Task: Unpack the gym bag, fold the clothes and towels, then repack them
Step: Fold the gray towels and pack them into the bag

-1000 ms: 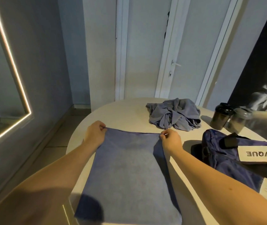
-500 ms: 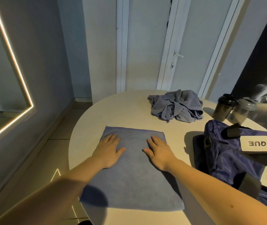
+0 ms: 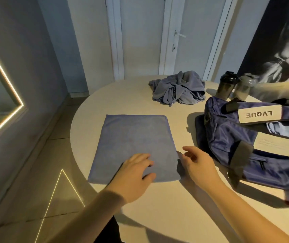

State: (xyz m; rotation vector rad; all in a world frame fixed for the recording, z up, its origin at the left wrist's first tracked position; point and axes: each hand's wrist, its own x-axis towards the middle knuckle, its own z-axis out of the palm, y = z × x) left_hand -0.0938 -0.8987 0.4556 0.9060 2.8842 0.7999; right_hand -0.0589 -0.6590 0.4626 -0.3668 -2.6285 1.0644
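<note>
Both hands have been drawn back to the towel's (image 3: 135,137) near edge. Lying at nine o'clock from the gym bag (image 3: 228,142), it is pressed by the flat left hand (image 3: 135,174). The right hand (image 3: 198,163) is loosely curled at its four o'clock corner, grip unclear. Folding is in hand; next, that edge likely needs pinching.

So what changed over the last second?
Both hands let go of the far corners of the towel, pressed it flat, then drew back toward the person. The left hand rests on its near part. The right hand is at its near right corner, grip unclear. Crumpled clothes, bag and bottles stayed put.
</note>
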